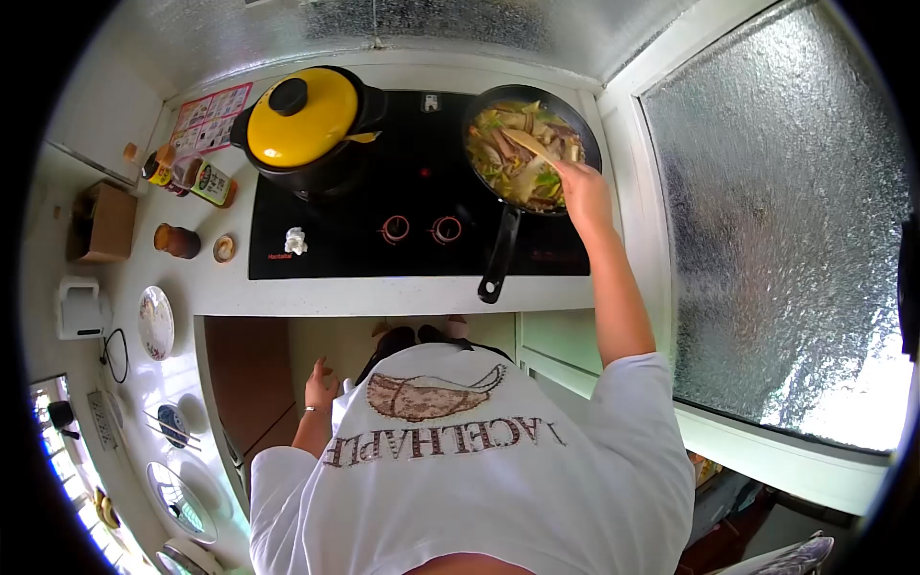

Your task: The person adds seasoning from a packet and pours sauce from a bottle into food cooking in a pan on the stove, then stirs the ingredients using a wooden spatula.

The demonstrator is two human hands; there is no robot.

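Note:
My right hand is closed around a wooden spatula. Its blade reaches into a black frying pan on the right of the cooktop. Inside the pan lies a stew-like mix of food with brownish strips, green pieces and some liquid. The pan's handle points toward me and overhangs the cooktop's front edge; neither hand is on it. Low by my left side, my left hand hangs in front of the counter, holding nothing, its fingers apart.
A black pot with a yellow lid stands back left on the cooktop. Crumpled white paper lies near its front. Bottles, a brown jar and a plate are on the left counter. A textured glass panel borders the right.

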